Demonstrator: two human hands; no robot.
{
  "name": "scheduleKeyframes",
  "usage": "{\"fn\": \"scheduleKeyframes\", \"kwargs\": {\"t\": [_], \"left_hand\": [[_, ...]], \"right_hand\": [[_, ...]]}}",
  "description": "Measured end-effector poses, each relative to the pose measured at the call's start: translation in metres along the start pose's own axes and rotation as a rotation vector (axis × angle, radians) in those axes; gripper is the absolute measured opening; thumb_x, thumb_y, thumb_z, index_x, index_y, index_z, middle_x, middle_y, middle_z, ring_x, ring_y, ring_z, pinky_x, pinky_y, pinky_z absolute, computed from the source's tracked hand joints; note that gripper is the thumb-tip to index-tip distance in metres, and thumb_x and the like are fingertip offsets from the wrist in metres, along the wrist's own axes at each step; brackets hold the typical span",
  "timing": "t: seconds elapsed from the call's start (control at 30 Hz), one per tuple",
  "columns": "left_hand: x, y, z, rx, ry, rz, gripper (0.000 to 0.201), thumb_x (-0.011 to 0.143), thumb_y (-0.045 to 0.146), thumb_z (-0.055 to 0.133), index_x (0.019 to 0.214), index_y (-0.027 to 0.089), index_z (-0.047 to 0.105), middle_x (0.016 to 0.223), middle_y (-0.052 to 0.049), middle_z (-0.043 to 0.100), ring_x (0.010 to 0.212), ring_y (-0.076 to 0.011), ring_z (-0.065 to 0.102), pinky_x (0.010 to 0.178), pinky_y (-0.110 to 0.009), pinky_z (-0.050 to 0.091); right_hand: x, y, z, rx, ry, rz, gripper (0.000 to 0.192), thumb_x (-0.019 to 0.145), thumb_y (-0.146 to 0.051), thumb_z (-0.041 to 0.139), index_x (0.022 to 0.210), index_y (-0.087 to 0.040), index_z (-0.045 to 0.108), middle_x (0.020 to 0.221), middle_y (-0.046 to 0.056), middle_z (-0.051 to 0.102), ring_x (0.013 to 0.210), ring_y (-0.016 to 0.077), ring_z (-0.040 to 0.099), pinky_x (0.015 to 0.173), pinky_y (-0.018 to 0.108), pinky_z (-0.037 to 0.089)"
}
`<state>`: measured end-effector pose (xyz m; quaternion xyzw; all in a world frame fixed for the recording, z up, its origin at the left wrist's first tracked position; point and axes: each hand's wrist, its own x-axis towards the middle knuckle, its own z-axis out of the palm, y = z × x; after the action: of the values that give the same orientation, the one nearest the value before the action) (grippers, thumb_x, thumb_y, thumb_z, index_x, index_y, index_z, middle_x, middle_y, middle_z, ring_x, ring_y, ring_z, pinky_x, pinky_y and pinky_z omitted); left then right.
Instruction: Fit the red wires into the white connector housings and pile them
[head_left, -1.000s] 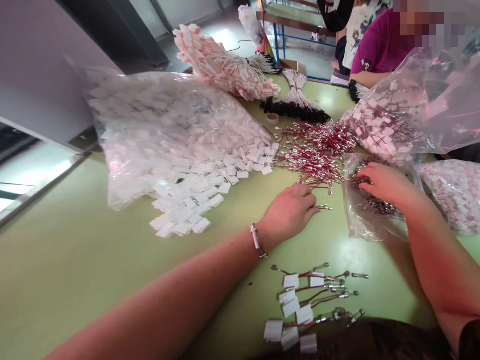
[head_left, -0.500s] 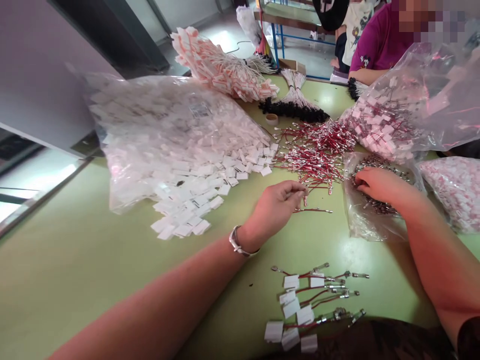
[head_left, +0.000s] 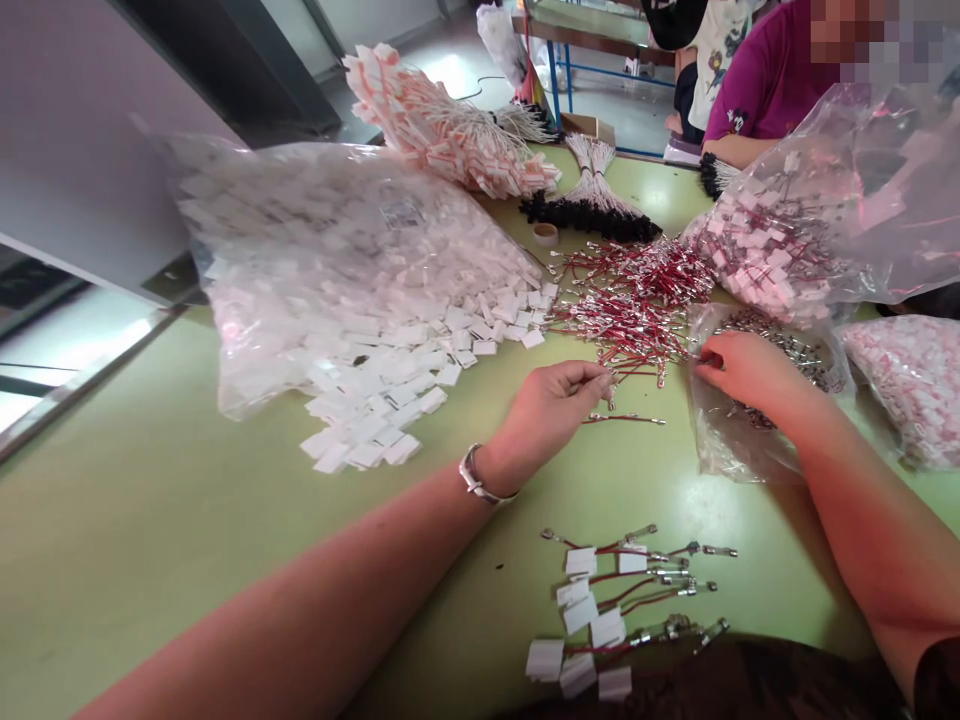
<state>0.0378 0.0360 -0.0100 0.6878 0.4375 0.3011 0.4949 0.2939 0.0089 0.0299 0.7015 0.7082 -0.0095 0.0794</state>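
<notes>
Where the smooth green tabletop (head_left: 225,540) lies nearest, well to the near side of the red wire pile (head_left: 630,325), rows of finished leads (head_left: 626,603) are laid out, each visible one joining thin red wire to clear glass tubes with metal caps or to flat, matte white rectangles. Just short of the pile, a single straight lead (head_left: 637,420) with bright metal ends lies flat. Above it is the left hand (head_left: 551,405), with a silver bracelet (head_left: 474,475) at the wrist; its fingers are pinched together on a short lead (head_left: 612,404), whose metal end shows below them, near the pile's near edge.

Right of the pile, the right hand (head_left: 750,370) reaches over a small clear bag (head_left: 720,455) of dark metallic parts; its fingers are bent, but whether they grip anything cannot be told. Left of the pile, flat white pieces (head_left: 382,430) spill from a large, wrinkled, translucent bag (head_left: 360,220). Right of the pile and slightly beyond, another clear bag (head_left: 780,250) contains white pieces on red wire. Beyond the pile are a tape roll (head_left: 546,234), tied white cords (head_left: 596,170) with black ends and a co-worker's purple sleeve (head_left: 739,100).
</notes>
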Motion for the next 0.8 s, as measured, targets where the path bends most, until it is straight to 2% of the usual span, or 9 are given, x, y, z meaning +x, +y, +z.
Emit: {"fn": "scheduleKeyframes", "kwargs": {"t": [0.1,0.27,0.47,0.6,0.7,0.8], "left_hand": [[0.0,-0.001,0.001,-0.04,-0.014,-0.013,0.027,0.082,0.039,0.056,0.075,0.015,0.066,0.074,-0.003,0.068,0.067,-0.0123,0.057,0.067,-0.024,0.046],[-0.001,-0.001,0.001,-0.075,-0.061,-0.011,0.023,0.082,0.035,0.055,0.077,0.015,0.066,0.075,-0.003,0.068,0.069,-0.0128,0.059,0.072,-0.027,0.048],[-0.002,-0.001,0.002,-0.066,-0.057,-0.001,0.022,0.082,0.034,0.056,0.077,0.015,0.065,0.076,-0.002,0.067,0.069,-0.0123,0.058,0.071,-0.026,0.047],[-0.002,0.0,0.002,-0.059,-0.067,-0.017,0.021,0.082,0.032,0.055,0.075,0.015,0.064,0.072,-0.002,0.065,0.065,-0.0112,0.056,0.066,-0.024,0.046],[-0.002,0.001,0.002,-0.053,-0.069,-0.016,0.018,0.082,0.03,0.054,0.076,0.015,0.063,0.07,-0.001,0.064,0.063,-0.0107,0.054,0.063,-0.024,0.044],[-0.003,0.002,0.002,-0.04,-0.079,0.01,0.018,0.082,0.029,0.054,0.075,0.015,0.063,0.07,-0.001,0.062,0.064,-0.0107,0.054,0.064,-0.024,0.044]], "right_hand": [[0.002,-0.008,0.008,-0.029,-0.001,0.042,0.02,0.086,-0.029,0.051,0.091,-0.017,0.066,0.091,0.011,0.069,0.077,0.0218,0.062,0.063,0.031,0.039],[0.002,-0.008,0.012,-0.09,-0.04,0.131,0.022,0.086,-0.022,0.045,0.088,-0.016,0.066,0.086,0.012,0.069,0.076,0.0243,0.064,0.06,0.032,0.039],[-0.005,-0.021,0.013,-0.128,0.029,0.078,0.026,0.091,-0.025,0.041,0.097,-0.016,0.064,0.093,0.013,0.066,0.08,0.0243,0.064,0.06,0.031,0.04],[-0.005,-0.023,0.015,-0.106,0.034,0.087,0.022,0.089,-0.025,0.045,0.093,-0.017,0.065,0.092,0.012,0.065,0.081,0.0237,0.063,0.058,0.03,0.038],[-0.004,-0.013,0.01,-0.057,0.025,0.12,0.02,0.086,-0.025,0.046,0.084,-0.018,0.065,0.094,0.011,0.065,0.077,0.0221,0.062,0.057,0.03,0.036],[-0.007,-0.009,-0.003,0.032,0.12,0.184,0.021,0.087,-0.024,0.043,0.086,-0.017,0.063,0.083,0.01,0.066,0.069,0.0205,0.06,0.057,0.03,0.035]]}}
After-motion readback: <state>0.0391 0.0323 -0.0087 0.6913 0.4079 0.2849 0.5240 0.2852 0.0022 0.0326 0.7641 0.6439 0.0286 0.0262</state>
